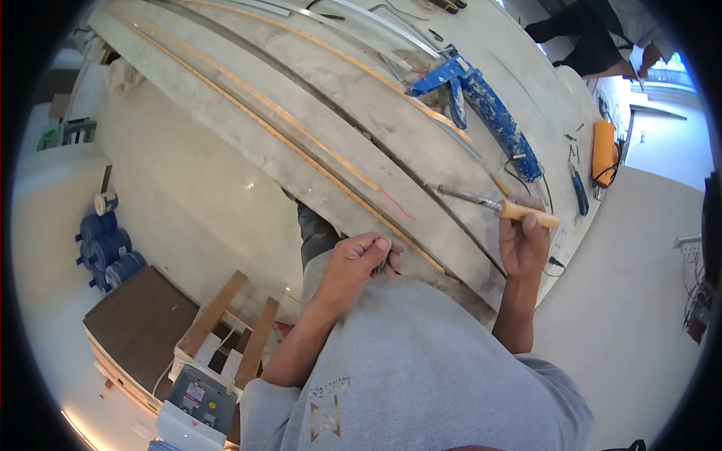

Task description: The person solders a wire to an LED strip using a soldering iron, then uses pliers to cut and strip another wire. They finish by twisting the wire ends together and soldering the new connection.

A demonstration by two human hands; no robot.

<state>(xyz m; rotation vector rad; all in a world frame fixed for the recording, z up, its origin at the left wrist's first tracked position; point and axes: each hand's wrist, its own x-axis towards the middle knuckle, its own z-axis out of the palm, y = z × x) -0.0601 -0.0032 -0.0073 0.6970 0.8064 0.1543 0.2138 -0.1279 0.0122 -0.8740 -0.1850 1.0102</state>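
Note:
My right hand grips the wooden handle of a soldering iron, holding it above the right end of the long table. Its metal shaft points left. Close to my body, my left hand is closed, thumb pressed to the fingers; whatever lies between them is too small to make out. An orange LED strip runs along the table's near edge, just past my left hand. A second strip beside it ends in a red wire.
Farther back on the dusty table lie a blue caulking gun, a utility knife, loose screws and metal channels. An orange tool is at the right edge. Blue bottles and a brown cabinet stand left. Another person works at upper right.

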